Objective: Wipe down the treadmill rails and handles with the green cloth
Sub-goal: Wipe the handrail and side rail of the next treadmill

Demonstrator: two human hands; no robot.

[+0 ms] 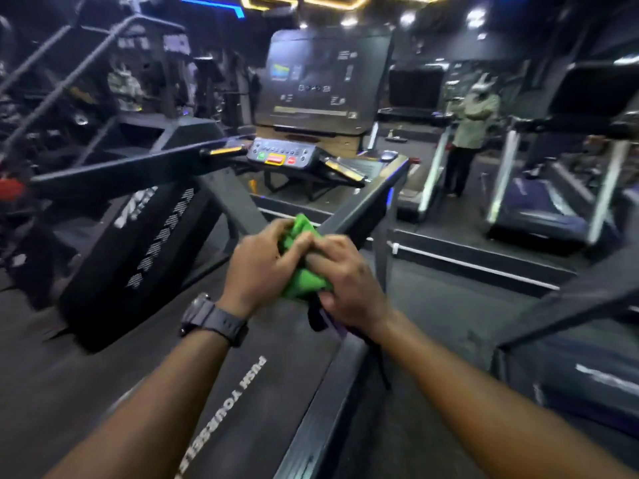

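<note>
1. We are bunching the green cloth point(300, 261) at frame centre, probably readying a wiping pad.
2. Our left hand point(268, 267) and right hand point(345, 281) are both clenching it.
3. The right rail point(366, 205) is lying just beyond.

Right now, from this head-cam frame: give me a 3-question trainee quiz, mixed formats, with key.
1. True or false: both hands grip the green cloth.
2. Multiple choice: the wristwatch is on which arm? A) left B) right C) neither
3. Fill in: the cloth is bunched at the near end of the treadmill's ___ rail.

Key:
1. True: the left hand and right hand both clasp it.
2. A
3. right-side; the left rail is untouched.
</note>
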